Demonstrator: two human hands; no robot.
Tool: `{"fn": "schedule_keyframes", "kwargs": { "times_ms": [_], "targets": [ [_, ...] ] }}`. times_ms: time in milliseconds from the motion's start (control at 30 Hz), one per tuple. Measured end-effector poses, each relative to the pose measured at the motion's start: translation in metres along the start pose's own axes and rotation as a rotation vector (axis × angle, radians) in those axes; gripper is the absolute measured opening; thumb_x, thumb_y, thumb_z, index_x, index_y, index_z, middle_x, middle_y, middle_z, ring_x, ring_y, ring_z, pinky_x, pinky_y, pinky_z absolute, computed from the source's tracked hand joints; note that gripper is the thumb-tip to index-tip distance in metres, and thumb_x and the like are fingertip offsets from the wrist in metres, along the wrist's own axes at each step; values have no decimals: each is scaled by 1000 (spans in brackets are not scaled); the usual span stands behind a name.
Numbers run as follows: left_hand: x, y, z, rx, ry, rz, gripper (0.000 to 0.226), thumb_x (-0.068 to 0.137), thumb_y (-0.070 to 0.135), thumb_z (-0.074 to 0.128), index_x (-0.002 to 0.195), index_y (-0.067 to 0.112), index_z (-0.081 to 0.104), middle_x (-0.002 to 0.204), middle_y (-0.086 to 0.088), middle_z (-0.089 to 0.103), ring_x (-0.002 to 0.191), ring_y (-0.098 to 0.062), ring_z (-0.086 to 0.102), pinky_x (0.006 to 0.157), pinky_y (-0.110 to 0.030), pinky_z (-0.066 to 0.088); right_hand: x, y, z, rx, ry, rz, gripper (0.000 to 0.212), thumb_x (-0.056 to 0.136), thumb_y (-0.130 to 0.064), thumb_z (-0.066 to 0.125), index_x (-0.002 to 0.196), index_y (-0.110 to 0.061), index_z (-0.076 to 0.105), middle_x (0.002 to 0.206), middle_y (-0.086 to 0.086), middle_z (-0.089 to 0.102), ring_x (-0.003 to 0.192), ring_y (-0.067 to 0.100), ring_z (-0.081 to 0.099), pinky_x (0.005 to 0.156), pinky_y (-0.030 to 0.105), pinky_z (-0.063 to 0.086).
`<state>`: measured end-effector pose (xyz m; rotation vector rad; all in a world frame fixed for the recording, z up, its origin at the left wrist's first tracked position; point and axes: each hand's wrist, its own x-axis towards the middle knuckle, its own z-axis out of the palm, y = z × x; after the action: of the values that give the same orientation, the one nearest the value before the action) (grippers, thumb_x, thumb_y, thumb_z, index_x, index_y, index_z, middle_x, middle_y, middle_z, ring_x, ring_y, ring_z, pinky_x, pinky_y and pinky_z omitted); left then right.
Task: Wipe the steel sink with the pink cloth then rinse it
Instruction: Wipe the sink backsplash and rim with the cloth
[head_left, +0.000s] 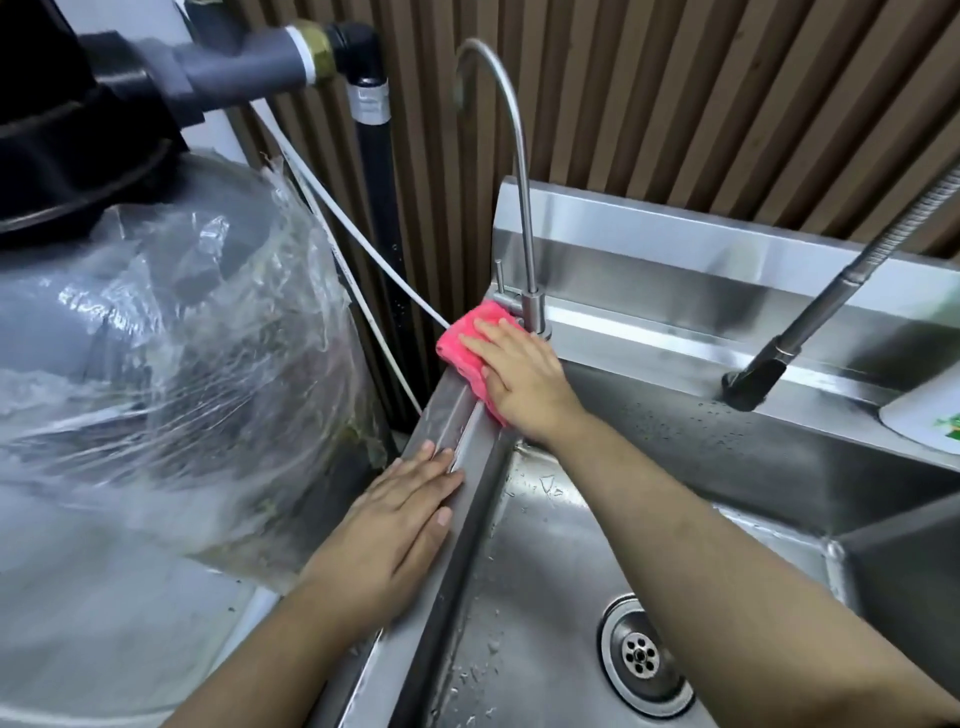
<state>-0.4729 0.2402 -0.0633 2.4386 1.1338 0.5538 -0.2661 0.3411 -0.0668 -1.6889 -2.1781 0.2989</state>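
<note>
Left hand flat; pink cloth lengthwise along rim.

A big wrapped tank, pipes and two taps by a brown wall

The big grey tank on the left is wrapped in clear plastic and has a black top. A grey pipe with a gold ring joins a black pipe. A thin white tube slants down. A thin curved tap stands by the striped brown wall. A bendy hose ends in a black head, near a white thing.
</note>
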Motion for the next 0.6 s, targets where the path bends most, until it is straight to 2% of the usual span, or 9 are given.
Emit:
{"fn": "schedule_keyframes", "kwargs": {
  "times_ms": [167,267,333,400,467,533,600],
  "targets": [
    [-3,9,-6,18,-33,-17,60,96,49,17,135,14,47,145,-1,41,140,-3,17,114,-26,13,-10,-17,-2,58,16,44,50,91,-23,33,139,-34,41,152,-10,30,142,16,15,116,36,3],
    [-29,16,-18,39,-24,-21,53,98,43,22,135,14,47,144,-1,44,139,-6,24,114,-29,18,-54,-43,2,33,20,-113,46,90,-27,46,135,-38,46,145,-9,41,126,17,28,104,36,14],
    [-55,24,-25,61,-24,-35,49,98,39,25,135,14,47,143,0,44,139,-8,26,113,-30,21,-69,-50,1,-12,48,-221,46,87,-33,43,132,-35,50,138,-7,48,117,18,32,99,40,25],
    [-77,30,-25,106,-37,-49,49,99,38,25,136,13,46,144,-1,42,139,-8,25,113,-29,20,-51,-42,-2,-80,-11,-242,48,89,-27,42,137,-30,45,142,-5,43,130,21,28,105,44,21],
    [-89,34,-21,141,-57,-77,50,99,39,25,137,13,44,147,-2,38,140,-9,23,113,-29,18,-26,-29,-2,-80,-27,-141,51,88,-24,35,139,-27,42,148,-5,37,141,21,19,114,47,12],
    [-93,36,-16,144,-63,-97,51,99,40,24,139,13,41,148,-3,35,141,-10,20,113,-30,17,-14,-23,-2,-33,48,-41,60,82,-30,22,136,-23,47,146,-3,41,142,23,20,114,44,12],
    [-95,36,-12,142,-65,-102,51,99,39,25,138,11,41,149,-6,35,141,-13,20,113,-33,18,-26,-33,5,1,54,-47,58,81,-26,26,133,-22,51,143,2,44,141,28,23,113,44,11]
  ]
}}
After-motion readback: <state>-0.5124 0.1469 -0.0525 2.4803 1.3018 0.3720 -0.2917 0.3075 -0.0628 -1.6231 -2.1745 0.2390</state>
